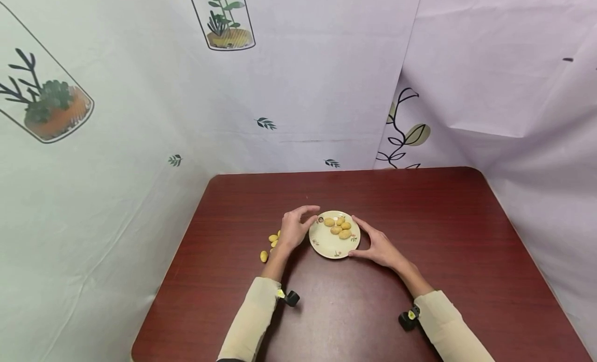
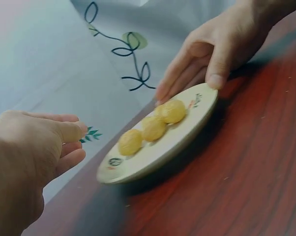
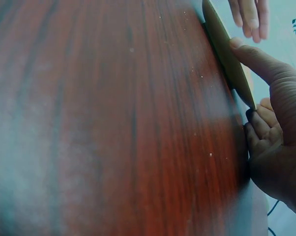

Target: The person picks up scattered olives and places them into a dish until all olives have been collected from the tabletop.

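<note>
A round cream plate point(image 1: 328, 246) with small printed marks lies on the dark red table, bearing several small yellow oval pieces point(image 1: 345, 234), which look like little potatoes or fruit. My right hand point(image 1: 381, 248) holds the plate's right side, its thumb on the near rim and its fingers at the far one. In the left wrist view the plate point(image 2: 162, 155) looks slanted because the camera is tilted. My left hand point(image 1: 293, 228) hovers by the plate's left rim, fingers extended and a little bent; the left wrist view shows a gap between that hand point(image 2: 32, 152) and the plate.
More yellow oval pieces point(image 1: 264, 256) lie on the table point(image 1: 224, 300) left of my left wrist, some hidden behind it. White cloth walls point(image 1: 303, 92) with plant prints stand behind the table and along its sides.
</note>
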The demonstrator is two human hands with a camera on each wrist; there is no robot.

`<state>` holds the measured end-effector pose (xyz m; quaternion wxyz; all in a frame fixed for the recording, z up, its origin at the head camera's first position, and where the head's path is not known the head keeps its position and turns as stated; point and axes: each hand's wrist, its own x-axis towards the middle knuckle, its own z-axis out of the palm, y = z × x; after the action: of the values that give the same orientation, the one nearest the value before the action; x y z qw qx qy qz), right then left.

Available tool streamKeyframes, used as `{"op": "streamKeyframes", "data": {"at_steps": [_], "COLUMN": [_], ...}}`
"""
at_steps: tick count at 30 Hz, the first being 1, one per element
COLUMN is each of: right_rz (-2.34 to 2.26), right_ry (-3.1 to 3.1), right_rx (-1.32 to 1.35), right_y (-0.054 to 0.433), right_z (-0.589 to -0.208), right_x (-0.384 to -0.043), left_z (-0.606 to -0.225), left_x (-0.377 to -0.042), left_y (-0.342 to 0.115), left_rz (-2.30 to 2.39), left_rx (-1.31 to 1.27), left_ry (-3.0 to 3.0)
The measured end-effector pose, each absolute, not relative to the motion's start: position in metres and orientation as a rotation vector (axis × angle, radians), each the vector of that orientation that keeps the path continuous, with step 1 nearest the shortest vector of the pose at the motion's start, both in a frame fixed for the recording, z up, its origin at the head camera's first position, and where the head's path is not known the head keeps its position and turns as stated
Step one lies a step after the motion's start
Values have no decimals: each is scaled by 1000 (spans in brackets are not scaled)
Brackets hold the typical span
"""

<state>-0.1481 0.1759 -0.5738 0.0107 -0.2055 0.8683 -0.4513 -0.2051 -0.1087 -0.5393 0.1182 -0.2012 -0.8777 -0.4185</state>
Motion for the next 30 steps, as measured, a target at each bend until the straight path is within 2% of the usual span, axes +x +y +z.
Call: {"op": "streamKeyframes", "data": {"at_steps": [11, 30], "right_rz": [-1406, -1402], "right_ry": [2696, 2727], "right_rx": [-618, -639], "right_y": [177, 176], "right_z": [-573, -573], "right_x": [-148, -148], "left_z": [-531, -532], "left_x": [-204, -189], "left_y": [-152, -215], "left_rz": [-1498, -1409], "left_rx": [-486, -475], "left_ry": [-2510, -2740]}}
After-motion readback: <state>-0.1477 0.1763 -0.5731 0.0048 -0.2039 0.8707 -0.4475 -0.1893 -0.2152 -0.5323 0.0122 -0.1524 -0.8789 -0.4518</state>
